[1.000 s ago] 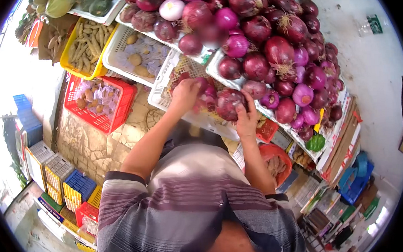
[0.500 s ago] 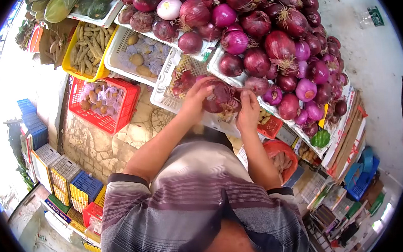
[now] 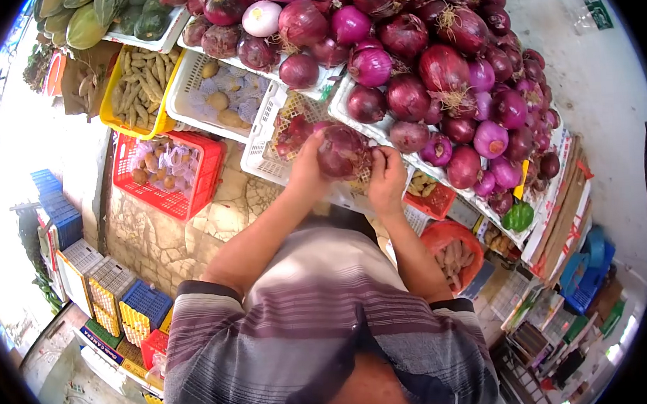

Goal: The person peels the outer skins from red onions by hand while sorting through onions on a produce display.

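A large dark red onion [image 3: 343, 153] is held in front of my body, over a white plastic basket [image 3: 261, 152]. My left hand [image 3: 309, 166] grips it from its left side. At its right side, my right hand [image 3: 386, 176] has its fingers pinched together near the root end; whatever is between them is too small to make out. Onion skins and a purple onion lie in the basket, partly behind the held onion. A big pile of red onions [image 3: 445, 69] rises just beyond my hands, on white trays.
Left of the basket are a white crate of netted produce [image 3: 173, 100], a yellow crate of roots [image 3: 103, 115] and a red crate [image 3: 205, 172]. A red tub [image 3: 477, 255] stands at my right. Stacked crates [image 3: 145, 305] are at lower left.
At first my left hand was over the basket and the onion was in my right hand. Now my left hand holds the onion, and my right hand is pinched at its right side.
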`<act>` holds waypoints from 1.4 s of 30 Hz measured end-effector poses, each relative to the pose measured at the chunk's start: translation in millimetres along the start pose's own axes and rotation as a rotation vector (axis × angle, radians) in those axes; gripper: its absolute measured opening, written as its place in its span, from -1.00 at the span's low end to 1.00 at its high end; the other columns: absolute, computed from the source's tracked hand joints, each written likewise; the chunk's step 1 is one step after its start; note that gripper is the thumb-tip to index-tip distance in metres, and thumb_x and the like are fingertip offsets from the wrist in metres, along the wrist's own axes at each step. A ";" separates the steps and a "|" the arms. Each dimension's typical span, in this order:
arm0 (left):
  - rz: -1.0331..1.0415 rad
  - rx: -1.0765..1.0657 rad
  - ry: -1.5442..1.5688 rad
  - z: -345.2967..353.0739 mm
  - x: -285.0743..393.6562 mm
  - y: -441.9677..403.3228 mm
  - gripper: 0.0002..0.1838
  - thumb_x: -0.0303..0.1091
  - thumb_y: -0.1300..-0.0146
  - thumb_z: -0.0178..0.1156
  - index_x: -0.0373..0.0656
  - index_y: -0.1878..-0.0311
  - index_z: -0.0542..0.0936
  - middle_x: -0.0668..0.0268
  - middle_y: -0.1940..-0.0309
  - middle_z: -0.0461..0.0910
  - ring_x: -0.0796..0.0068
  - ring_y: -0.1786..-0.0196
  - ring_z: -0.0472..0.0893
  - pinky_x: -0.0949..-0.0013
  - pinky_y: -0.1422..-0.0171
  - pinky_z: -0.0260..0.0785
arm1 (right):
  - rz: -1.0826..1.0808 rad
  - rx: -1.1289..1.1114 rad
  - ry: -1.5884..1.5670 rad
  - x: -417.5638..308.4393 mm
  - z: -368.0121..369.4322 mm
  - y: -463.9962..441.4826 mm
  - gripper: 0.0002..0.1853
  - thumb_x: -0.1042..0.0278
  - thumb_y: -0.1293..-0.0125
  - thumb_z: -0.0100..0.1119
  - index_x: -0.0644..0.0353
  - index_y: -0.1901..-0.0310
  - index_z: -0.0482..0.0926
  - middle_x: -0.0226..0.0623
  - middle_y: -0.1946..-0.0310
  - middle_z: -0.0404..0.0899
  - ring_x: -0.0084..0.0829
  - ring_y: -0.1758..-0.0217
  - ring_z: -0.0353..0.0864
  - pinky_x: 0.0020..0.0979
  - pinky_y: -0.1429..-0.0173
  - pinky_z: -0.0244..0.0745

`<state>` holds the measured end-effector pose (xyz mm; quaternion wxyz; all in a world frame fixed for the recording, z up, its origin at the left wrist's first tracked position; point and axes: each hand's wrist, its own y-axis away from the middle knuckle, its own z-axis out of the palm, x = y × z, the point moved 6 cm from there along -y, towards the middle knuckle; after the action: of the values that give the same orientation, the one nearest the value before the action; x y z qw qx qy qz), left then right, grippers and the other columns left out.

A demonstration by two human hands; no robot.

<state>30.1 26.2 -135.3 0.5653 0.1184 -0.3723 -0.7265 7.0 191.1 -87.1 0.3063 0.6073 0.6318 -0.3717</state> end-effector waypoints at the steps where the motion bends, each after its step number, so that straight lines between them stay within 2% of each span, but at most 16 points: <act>1: -0.029 -0.013 0.035 2.7 2.4 3.7 -0.52 -0.01 -0.52 0.08 -0.05 -0.36 0.49 0.20 -0.25 0.59 0.06 -0.20 0.63 -0.21 -0.32 0.48 | 0.070 -0.004 0.004 10.9 -2.2 0.4 -0.88 0.45 -0.47 0.20 0.33 0.10 0.58 -0.03 0.24 0.68 0.03 0.19 0.68 -0.13 0.04 0.55; 5: -0.154 -0.042 0.135 -8.7 1.2 -7.6 -0.52 0.01 -0.51 0.10 -0.01 -0.34 0.50 0.23 -0.20 0.63 0.05 -0.22 0.62 -0.37 -0.37 0.39 | 0.015 -0.099 0.089 20.7 -9.0 9.7 -0.77 0.41 -0.49 0.17 0.34 -0.06 0.60 0.06 0.05 0.69 0.05 0.02 0.69 -0.14 -0.09 0.56; 8: -0.048 0.078 0.047 4.1 13.4 9.1 -0.53 -0.01 -0.49 0.13 -0.03 -0.33 0.51 0.19 -0.16 0.65 0.07 -0.24 0.62 -0.26 -0.39 0.42 | -0.076 -0.186 -0.034 9.6 1.4 7.4 -0.61 0.36 -0.46 0.21 0.36 -0.23 0.56 0.11 -0.10 0.65 0.02 -0.13 0.68 -0.16 -0.24 0.53; 10: -0.010 -0.028 0.025 0.8 10.5 0.6 -0.56 -0.10 -0.50 0.14 -0.08 -0.33 0.51 0.15 -0.15 0.64 0.12 -0.25 0.61 -0.10 -0.38 0.47 | -0.080 -0.243 -0.193 -26.9 -3.4 -1.8 -0.49 0.34 -0.42 0.26 0.38 -0.34 0.51 0.14 -0.18 0.62 -0.01 -0.22 0.65 -0.18 -0.34 0.49; 11: 0.032 -0.059 -0.021 2.1 9.1 -0.6 -0.56 -0.13 -0.50 0.13 -0.09 -0.34 0.50 0.15 -0.14 0.64 0.14 -0.25 0.61 -0.05 -0.39 0.48 | -0.156 -0.247 -0.178 -32.6 -1.0 -2.9 -0.43 0.31 -0.41 0.27 0.41 -0.38 0.46 0.09 -0.20 0.61 -0.07 -0.28 0.61 -0.20 -0.42 0.44; 14: 0.175 -0.153 -0.240 0.4 5.1 -5.0 -0.55 -0.21 -0.49 0.14 -0.15 -0.37 0.50 0.19 -0.08 0.65 0.25 -0.21 0.61 0.14 -0.38 0.46 | 0.090 -0.294 -0.422 -29.5 20.2 -6.0 -0.45 0.33 -0.44 0.22 0.41 -0.39 0.45 0.05 -0.20 0.61 -0.12 -0.32 0.58 -0.22 -0.47 0.40; 15: 0.228 -0.185 -0.326 1.9 6.9 -4.7 -0.54 -0.23 -0.49 0.14 -0.16 -0.38 0.51 0.21 -0.06 0.66 0.30 -0.20 0.61 0.21 -0.38 0.45 | 0.146 -0.276 -0.524 -34.0 22.2 -6.8 -0.54 0.39 -0.49 0.13 0.38 -0.36 0.49 -0.08 -0.19 0.61 -0.27 -0.31 0.56 -0.29 -0.46 0.39; 18: 0.360 -0.187 -0.737 2.5 16.5 1.2 -0.54 -0.25 -0.46 0.17 -0.21 -0.35 0.55 0.26 -0.03 0.65 0.41 -0.16 0.58 0.37 -0.34 0.40 | 0.345 -0.217 -0.697 -3.2 31.3 -3.6 -0.65 0.41 -0.54 0.12 0.36 -0.26 0.55 -0.24 -0.10 0.65 -0.43 -0.15 0.59 -0.39 -0.31 0.47; 21: 0.377 -0.200 -0.678 8.5 20.7 9.0 -0.56 -0.24 -0.44 0.19 -0.23 -0.30 0.59 0.27 -0.06 0.65 0.46 -0.14 0.57 0.42 -0.31 0.38 | 0.318 -0.190 -0.595 1.3 25.6 0.5 -0.77 0.39 -0.56 0.15 0.33 -0.10 0.63 -0.38 0.08 0.68 -0.57 0.04 0.56 -0.46 -0.13 0.49; 24: 0.325 -0.197 -0.693 -2.3 14.3 2.8 -0.56 -0.27 -0.45 0.16 -0.23 -0.31 0.59 0.25 -0.13 0.64 0.45 -0.17 0.56 0.40 -0.35 0.37 | 0.250 -0.149 -0.461 7.6 17.8 -4.4 -0.79 0.34 -0.56 0.20 0.32 0.00 0.67 -0.40 0.23 0.68 -0.55 0.17 0.55 -0.44 -0.04 0.49; 27: 0.289 -0.177 -0.543 -11.3 8.0 -3.0 -0.57 -0.28 -0.46 0.14 -0.23 -0.32 0.59 0.23 -0.17 0.62 0.45 -0.20 0.55 0.38 -0.37 0.35 | 0.322 -0.165 -0.239 34.3 15.9 -3.5 -0.80 0.35 -0.56 0.19 0.31 0.04 0.68 -0.34 0.26 0.69 -0.52 0.15 0.58 -0.42 -0.04 0.50; 30: 0.330 -0.197 -0.511 -12.3 15.5 -7.3 -0.57 -0.29 -0.46 0.12 -0.22 -0.31 0.59 0.24 -0.19 0.61 0.44 -0.22 0.53 0.38 -0.37 0.34 | 0.245 -0.147 -0.193 31.6 8.4 6.2 -0.78 0.33 -0.54 0.21 0.32 0.00 0.68 -0.26 0.19 0.71 -0.47 0.11 0.63 -0.40 -0.05 0.52; 33: 0.395 -0.201 -0.639 -6.3 20.4 -4.1 -0.58 -0.27 -0.46 0.13 -0.22 -0.30 0.60 0.25 -0.17 0.61 0.46 -0.21 0.53 0.39 -0.38 0.34 | 0.104 -0.061 -0.331 13.5 0.6 3.7 -0.77 0.36 -0.49 0.26 0.32 -0.05 0.68 -0.21 0.09 0.70 -0.45 0.05 0.65 -0.41 -0.07 0.53; 36: 0.348 -0.156 -0.732 -6.0 16.9 -1.6 -0.59 -0.29 -0.46 0.12 -0.22 -0.30 0.59 0.23 -0.15 0.62 0.46 -0.20 0.54 0.38 -0.37 0.37 | 0.091 -0.187 -0.269 3.0 7.7 6.8 -0.74 0.39 -0.45 0.30 0.32 -0.08 0.68 -0.18 0.03 0.69 -0.41 0.03 0.66 -0.42 -0.12 0.53; 40: 0.330 -0.183 -0.647 -13.0 11.2 -3.9 -0.58 -0.29 -0.46 0.14 -0.21 -0.31 0.56 0.22 -0.15 0.61 0.45 -0.16 0.57 0.35 -0.34 0.43 | 0.007 -0.073 -0.261 2.8 4.7 6.7 -0.83 0.44 -0.43 0.30 0.35 0.06 0.67 -0.23 0.17 0.67 -0.43 0.14 0.63 -0.41 0.04 0.50; 42: 0.321 -0.197 -0.543 -10.9 9.3 -1.3 -0.56 -0.29 -0.45 0.15 -0.20 -0.33 0.53 0.21 -0.16 0.60 0.43 -0.16 0.59 0.29 -0.31 0.48 | 0.063 -0.064 -0.131 12.3 6.7 6.9 -0.85 0.44 -0.46 0.26 0.35 0.07 0.66 -0.22 0.22 0.67 -0.42 0.18 0.62 -0.39 0.08 0.48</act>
<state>32.5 13.5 -141.4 0.5614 -0.1951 -0.4514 -0.6656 12.5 192.0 -101.6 0.3779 0.5912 0.6024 -0.3804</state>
